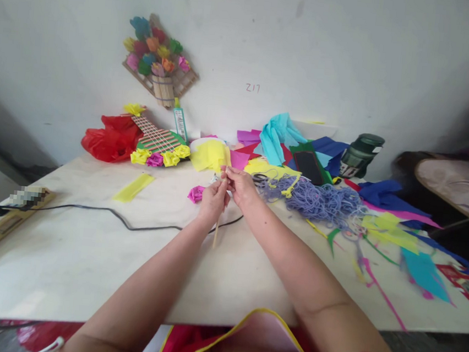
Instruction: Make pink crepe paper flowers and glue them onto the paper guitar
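Observation:
Over the middle of the table my left hand (pixel 214 199) is closed round a thin wooden stick (pixel 215 235), whose lower end sticks out below the fingers. My right hand (pixel 239 185) meets it at the top of the stick, fingers pinched together; what lies between them is too small to make out. A magenta crepe paper flower (pixel 195 194) lies just left of my hands. Behind them is a yellow crepe paper piece (pixel 210 155). To the left rests a yellow paper strip (pixel 134 187).
A black cable (pixel 130 227) crosses the table from the power strip (pixel 6 220). Tangled purple string (pixel 319 201), a phone (pixel 308 166), a green jar (pixel 361 155) and paper scraps cover the right side. A stick lattice with paper flowers (pixel 157 141) leans beside a red plastic bag (pixel 111 139).

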The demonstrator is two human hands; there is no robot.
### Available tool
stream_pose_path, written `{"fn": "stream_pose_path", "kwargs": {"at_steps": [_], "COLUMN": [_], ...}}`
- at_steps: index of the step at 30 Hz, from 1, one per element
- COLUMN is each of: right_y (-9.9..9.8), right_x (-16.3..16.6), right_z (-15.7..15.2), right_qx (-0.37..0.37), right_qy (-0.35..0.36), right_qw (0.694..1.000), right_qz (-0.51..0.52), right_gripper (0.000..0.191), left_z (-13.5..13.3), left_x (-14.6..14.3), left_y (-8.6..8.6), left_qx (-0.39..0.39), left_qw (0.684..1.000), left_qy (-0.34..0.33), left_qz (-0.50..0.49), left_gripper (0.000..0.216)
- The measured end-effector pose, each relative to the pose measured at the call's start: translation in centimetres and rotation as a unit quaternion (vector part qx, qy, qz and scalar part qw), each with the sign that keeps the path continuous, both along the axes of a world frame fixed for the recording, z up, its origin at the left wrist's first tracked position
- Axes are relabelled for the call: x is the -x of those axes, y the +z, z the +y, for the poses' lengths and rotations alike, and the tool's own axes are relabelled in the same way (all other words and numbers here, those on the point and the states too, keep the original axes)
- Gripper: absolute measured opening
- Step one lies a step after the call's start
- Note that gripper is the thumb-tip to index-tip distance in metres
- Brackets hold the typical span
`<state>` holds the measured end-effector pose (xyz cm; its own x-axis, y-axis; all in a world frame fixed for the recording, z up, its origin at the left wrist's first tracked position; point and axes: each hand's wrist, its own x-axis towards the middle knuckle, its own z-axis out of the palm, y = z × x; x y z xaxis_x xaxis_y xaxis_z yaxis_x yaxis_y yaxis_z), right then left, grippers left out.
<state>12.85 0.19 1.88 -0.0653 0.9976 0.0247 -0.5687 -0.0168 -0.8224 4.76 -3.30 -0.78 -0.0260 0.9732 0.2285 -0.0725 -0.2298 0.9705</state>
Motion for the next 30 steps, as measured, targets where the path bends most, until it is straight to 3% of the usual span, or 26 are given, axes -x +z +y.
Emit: {"fn": "stream_pose_path", "kwargs": {"at_steps": [4, 10, 14, 20, 26, 30], "right_y": [0.1, 0.1, 0.1, -0.1, -0.7, -0.8], "right_x": [0.2, 0.2, -0.5, -1.5, -1.4, -1.2], "right_z": [-0.2, -0.2, 0.3, 0.7, 1.0, 1.2], "right_qx": [0.011, 0.044, 0.053, 0.017, -0.020, -0.011], "right_qy": [-0.022, -0.047, 0.006, 0.107, 0.116, 0.103], "right_qw": [1.000, 0.998, 0.998, 0.992, 0.992, 0.993], "right_qz": [-0.003, 0.009, 0.034, 0.059, 0.054, 0.053], "right_gripper": [0.019, 0.010, 0.014, 0.016, 0.009, 0.010], "left_z": [-0.1, -0.4, -0.4, 0.0, 0.2, 0.2], "left_x": [-0.2, -0.4, -0.3, 0.2, 0.5, 0.4], "left_y": [0.2, 0.2, 0.1, -0.1, -0.3, -0.4], "left_qx": [0.002, 0.019, 0.015, 0.005, 0.014, 0.015], "left_qw": [1.000, 0.999, 0.998, 0.998, 0.990, 0.989], "left_qy": [0.009, 0.020, 0.006, -0.056, -0.105, -0.098], "left_qz": [-0.001, 0.046, 0.053, -0.025, -0.094, -0.106], "left_gripper": [0.033, 0.032, 0.032, 0.034, 0.032, 0.030]}}
